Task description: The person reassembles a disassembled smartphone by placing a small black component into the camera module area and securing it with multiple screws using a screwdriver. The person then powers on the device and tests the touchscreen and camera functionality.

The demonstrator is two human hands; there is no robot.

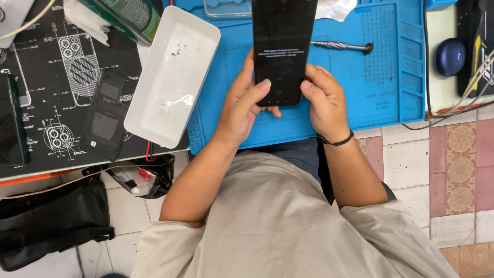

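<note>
A black smartphone (282, 46) is held upright over the blue work mat (391, 98), its dark screen showing a few lines of small text. My left hand (242, 108) grips its lower left edge, thumb resting on the glass. My right hand (324, 100) grips the lower right edge, thumb touching the screen near the bottom. A dark band circles my right wrist.
A white rectangular tray (172, 77) lies tilted left of the mat. A phone back cover (105, 116) and another phone (11, 123) rest on a black printed mat. A screwdriver (342, 46) lies on the blue mat. A blue mouse (450, 55) and cables sit at the right.
</note>
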